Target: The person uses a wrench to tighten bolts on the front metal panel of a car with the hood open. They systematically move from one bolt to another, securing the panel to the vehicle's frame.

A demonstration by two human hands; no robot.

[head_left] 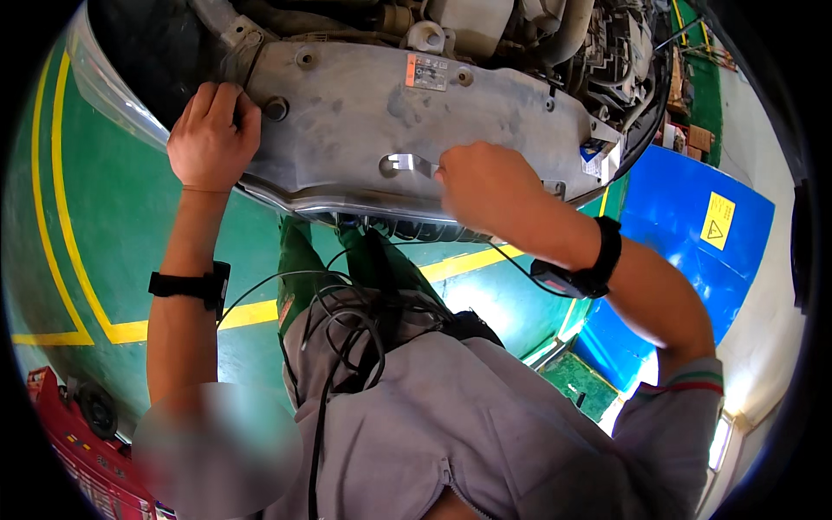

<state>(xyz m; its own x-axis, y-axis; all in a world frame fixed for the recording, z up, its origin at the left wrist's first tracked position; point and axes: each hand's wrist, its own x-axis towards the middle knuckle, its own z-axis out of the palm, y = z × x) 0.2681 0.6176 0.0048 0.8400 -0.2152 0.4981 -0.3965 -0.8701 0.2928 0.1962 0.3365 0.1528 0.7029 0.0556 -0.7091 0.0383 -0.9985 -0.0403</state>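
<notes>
My left hand (pixel 214 139) is closed, knuckles up, at the left end of a dusty grey plastic cover (pixel 347 104) at the car's front; what lies under its fingers is hidden. My right hand (pixel 490 191) is closed round a flat silver metal tool (pixel 414 165), whose far end sits at a round recess in the cover's lower middle. Other round fasteners and holes dot the cover, and an orange-and-white label (pixel 425 72) is near its top.
Engine parts (pixel 468 22) lie beyond the cover. A blue panel (pixel 667 234) with a yellow warning sticker stands at the right, with boxes (pixel 698 137) behind it. Red wheeled equipment (pixel 69 451) is at lower left. Cables (pixel 355 321) hang at my waist above the green floor (pixel 121 243).
</notes>
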